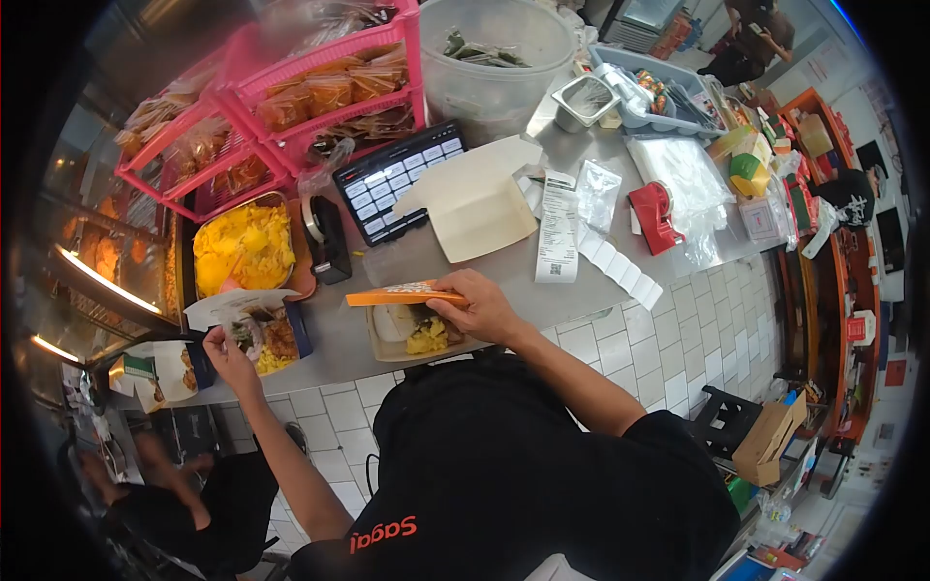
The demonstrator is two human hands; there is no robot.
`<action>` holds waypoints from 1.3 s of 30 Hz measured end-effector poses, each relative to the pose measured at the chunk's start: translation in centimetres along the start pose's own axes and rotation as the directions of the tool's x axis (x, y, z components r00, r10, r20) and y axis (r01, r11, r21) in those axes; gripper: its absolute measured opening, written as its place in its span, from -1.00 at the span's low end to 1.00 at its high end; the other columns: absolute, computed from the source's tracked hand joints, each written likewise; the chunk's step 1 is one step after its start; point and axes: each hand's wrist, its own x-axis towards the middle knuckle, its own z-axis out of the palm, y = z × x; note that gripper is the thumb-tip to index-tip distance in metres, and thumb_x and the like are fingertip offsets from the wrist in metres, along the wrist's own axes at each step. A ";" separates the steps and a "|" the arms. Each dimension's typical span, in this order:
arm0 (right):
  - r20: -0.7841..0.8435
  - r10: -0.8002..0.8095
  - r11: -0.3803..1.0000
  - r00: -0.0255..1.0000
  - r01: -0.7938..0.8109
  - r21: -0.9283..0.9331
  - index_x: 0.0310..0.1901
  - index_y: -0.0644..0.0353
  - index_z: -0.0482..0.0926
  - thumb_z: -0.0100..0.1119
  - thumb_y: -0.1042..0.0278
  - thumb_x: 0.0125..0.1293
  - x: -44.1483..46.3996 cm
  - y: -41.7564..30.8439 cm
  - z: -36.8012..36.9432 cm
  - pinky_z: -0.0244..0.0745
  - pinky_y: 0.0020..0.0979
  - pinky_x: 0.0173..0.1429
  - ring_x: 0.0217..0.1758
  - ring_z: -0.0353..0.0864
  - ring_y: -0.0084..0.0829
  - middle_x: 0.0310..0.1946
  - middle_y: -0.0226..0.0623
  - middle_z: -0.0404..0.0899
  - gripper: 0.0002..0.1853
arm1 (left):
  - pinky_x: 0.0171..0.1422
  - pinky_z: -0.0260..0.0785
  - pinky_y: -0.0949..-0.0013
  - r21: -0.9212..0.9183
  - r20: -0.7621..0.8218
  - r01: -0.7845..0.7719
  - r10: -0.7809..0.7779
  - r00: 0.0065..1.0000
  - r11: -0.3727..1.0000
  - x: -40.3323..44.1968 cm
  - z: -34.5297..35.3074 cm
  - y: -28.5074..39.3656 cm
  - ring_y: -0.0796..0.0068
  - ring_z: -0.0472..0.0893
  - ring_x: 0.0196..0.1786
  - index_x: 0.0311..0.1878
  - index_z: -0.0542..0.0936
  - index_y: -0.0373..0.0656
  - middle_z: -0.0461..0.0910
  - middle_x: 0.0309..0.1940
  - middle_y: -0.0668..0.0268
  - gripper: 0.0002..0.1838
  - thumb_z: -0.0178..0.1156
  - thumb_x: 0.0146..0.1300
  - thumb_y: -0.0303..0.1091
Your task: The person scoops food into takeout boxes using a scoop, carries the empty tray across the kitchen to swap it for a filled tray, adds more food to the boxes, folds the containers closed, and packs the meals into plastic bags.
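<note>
My right hand (480, 305) grips the orange printed lid (402, 293) of a takeaway box, fingers on top. The lid is folded partway over the box (387, 354), where white rice (392, 323) and yellow scrambled egg (429, 338) show. At the left, my left hand (231, 356) pinches the near left edge of a second, open takeaway box (305, 334). Fried chicken (280, 334) and yellow egg lie inside that one. Behind it stands a metal tray of scrambled egg (242, 247). My left fingertips are partly hidden.
Pink baskets (281, 126) hold sauce bags at the back left. A tablet (399, 182), an unfolded empty box (481, 208), a receipt (556, 228) and a red tape dispenser (656, 215) lie on the counter. Another person (194, 494) is at the lower left.
</note>
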 end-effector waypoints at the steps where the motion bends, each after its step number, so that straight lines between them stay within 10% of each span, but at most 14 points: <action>1: -0.008 -0.012 1.000 1.000 0.012 -0.005 -0.13 0.20 0.61 0.35 0.20 0.24 0.0 0.2 0.1 0.51 -0.27 -0.04 -0.15 0.60 -0.17 -0.25 -0.18 0.62 -0.72 | 0.10 0.36 0.40 -0.255 0.003 0.088 -0.090 0.996 0.963 0.1 0.0 0.4 0.50 0.47 -0.01 0.00 0.38 -0.25 0.47 -0.10 0.26 -0.85 0.06 0.44 -0.45; 11: 0.022 0.021 0.999 1.000 -0.020 -0.040 -0.12 0.24 0.63 0.35 0.25 0.24 0.3 -0.4 0.1 0.53 -0.32 -0.05 -0.17 0.65 -0.23 -0.23 -0.18 0.65 -0.73 | -0.23 0.47 0.47 -0.820 0.238 0.294 -0.175 0.955 0.490 -2.3 2.4 8.7 0.36 0.60 -0.14 0.18 0.37 -0.10 0.52 -0.01 0.19 -0.72 0.03 0.45 -0.38; 18: 0.008 0.013 1.000 1.000 -0.013 -0.002 -0.18 0.21 0.62 0.36 0.28 0.21 0.2 -0.7 0.3 0.50 -0.27 -0.09 -0.19 0.62 -0.18 -0.26 -0.19 0.64 -0.77 | -0.03 0.50 0.38 -0.722 0.061 0.173 -0.187 0.980 0.670 -1.0 1.5 7.7 0.39 0.57 -0.04 0.16 0.39 -0.20 0.50 0.01 0.21 -0.69 0.09 0.37 -0.52; 20: 0.017 0.012 1.000 1.000 -0.012 -0.005 -0.17 0.21 0.62 0.36 0.27 0.21 0.1 -0.7 0.2 0.51 -0.26 -0.08 -0.19 0.62 -0.17 -0.25 -0.18 0.64 -0.76 | 0.06 0.47 0.40 -0.211 -0.040 -0.013 0.005 0.999 0.977 -0.7 0.5 5.1 0.45 0.54 0.01 0.15 0.39 -0.23 0.49 0.00 0.23 -0.65 0.14 0.31 -0.59; 24: -0.004 0.031 1.000 0.999 -0.031 0.001 -0.18 0.21 0.62 0.36 0.26 0.21 -0.2 -0.7 0.4 0.51 -0.25 -0.05 -0.17 0.61 -0.17 -0.24 -0.19 0.64 -0.76 | 0.10 0.45 0.44 -0.192 -0.030 0.021 -0.027 0.999 0.981 -1.3 -0.5 2.1 0.49 0.53 0.02 0.14 0.39 -0.24 0.50 -0.02 0.26 -0.63 0.17 0.28 -0.61; 27: -0.027 0.019 1.000 0.999 -0.020 -0.023 -0.18 0.20 0.62 0.36 0.25 0.21 -0.2 -0.3 0.2 0.51 -0.24 -0.03 -0.15 0.61 -0.17 -0.23 -0.19 0.64 -0.75 | 0.11 0.44 0.46 -0.649 0.031 0.133 -0.149 0.988 0.749 -1.4 0.3 4.7 0.52 0.54 0.00 0.16 0.39 -0.22 0.51 -0.05 0.29 -0.61 0.17 0.29 -0.63; 35: -0.001 -0.004 1.000 1.000 0.004 0.008 -0.18 0.22 0.62 0.35 0.22 0.23 0.5 -0.6 0.1 0.49 -0.23 -0.05 -0.17 0.58 -0.17 -0.27 -0.19 0.61 -0.74 | 0.03 0.43 0.50 -0.646 -0.097 -0.279 0.286 0.953 0.711 -1.0 14.0 25.1 0.62 0.53 -0.14 -0.01 0.50 -0.19 0.54 -0.21 0.37 -0.75 0.24 0.28 -0.59; 39: 0.004 -0.017 0.999 1.000 0.017 0.037 -0.18 0.23 0.62 0.34 0.19 0.24 0.3 0.2 0.3 0.49 -0.23 -0.04 -0.16 0.58 -0.16 -0.28 -0.19 0.61 -0.72 | -0.10 0.46 0.52 -0.728 -0.220 -0.568 0.655 0.723 0.383 -2.7 25.0 36.9 0.61 0.56 -0.26 -0.12 0.53 -0.22 0.55 -0.27 0.35 -0.77 0.32 0.19 -0.61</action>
